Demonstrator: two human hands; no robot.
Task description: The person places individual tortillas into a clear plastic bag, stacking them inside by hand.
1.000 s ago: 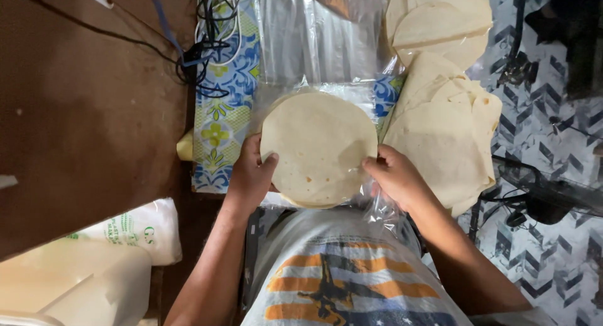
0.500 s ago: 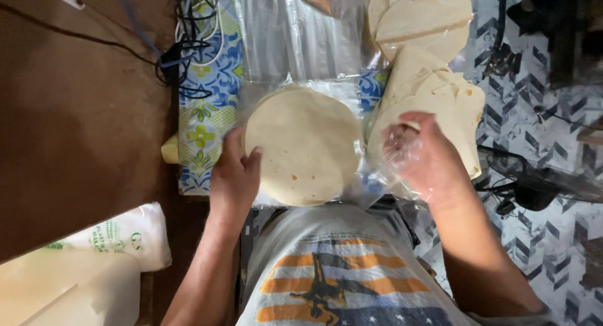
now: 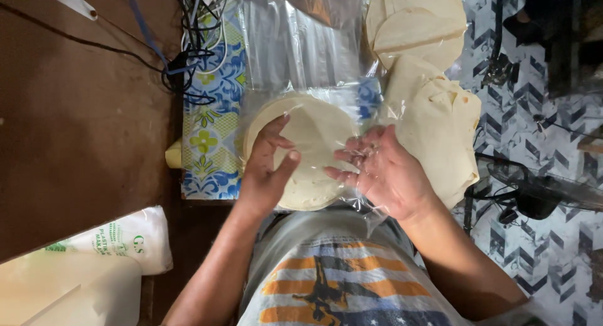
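Brown floor point(image 3: 75, 125), chevron-patterned mat point(image 3: 540, 263)

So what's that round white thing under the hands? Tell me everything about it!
It is a round flatbread, pale cream, thin and floppy-looking, lying flat on a patterned blue and green cloth. Clear plastic wrap lies crinkled over its far edge and right side. The left hand presses on its left part; the right hand touches its right edge through the plastic. Whether it is one piece or several stacked is unclear.
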